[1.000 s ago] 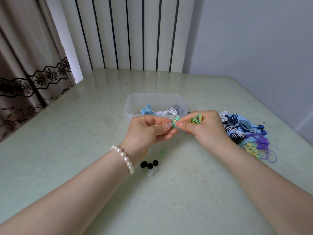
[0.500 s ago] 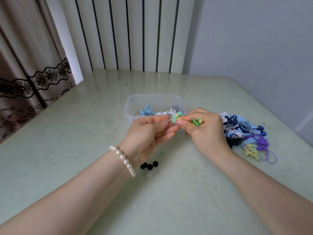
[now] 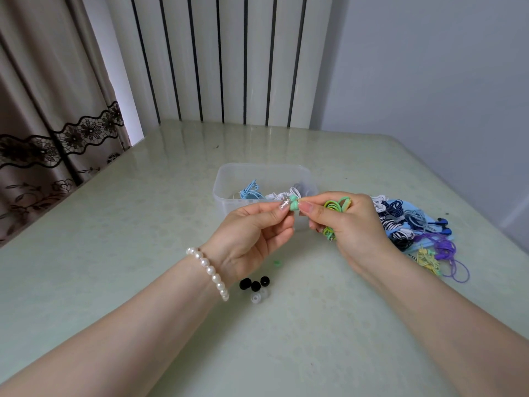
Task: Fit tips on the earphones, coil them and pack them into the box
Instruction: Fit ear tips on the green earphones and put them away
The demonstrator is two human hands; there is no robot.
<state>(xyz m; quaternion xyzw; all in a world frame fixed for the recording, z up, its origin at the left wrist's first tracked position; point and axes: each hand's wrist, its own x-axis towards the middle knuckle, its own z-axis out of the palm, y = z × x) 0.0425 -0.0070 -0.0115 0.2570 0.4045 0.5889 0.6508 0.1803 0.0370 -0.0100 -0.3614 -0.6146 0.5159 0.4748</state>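
Fingertips of both hands are meeting on a mint-green earbud (image 3: pixel 293 202), and that pinch is the centre of everything. The left hand (image 3: pixel 252 233) is pinching the bud from its side between thumb and forefinger; whether a tip is between those fingers is too small to tell. The right hand (image 3: pixel 347 224) is pinching the bud from the opposite side while its curled fingers are gripping the green earphone cable (image 3: pixel 335 207), bunched just behind the pinch, with the plug hanging below the palm.

Compared with a second ago, the pinch is sitting a little higher and the bud is turned so that more of it is showing above the fingertips; half a second ago the hands were closer over it. That looks like a tip being worked and seated rather than merely offered, so coiling is likely the next step.

Just beyond the grip, the clear box (image 3: pixel 229 179) is already holding blue and white coils. Below the left wrist, black tips (image 3: pixel 254 283) and clear tips (image 3: pixel 257 296) are lying on the table (image 3: pixel 114 253), with one green tip (image 3: pixel 277 263) nearer the pinch. To the right of the grip, a pile of earphones (image 3: pixel 406 224) is waiting.
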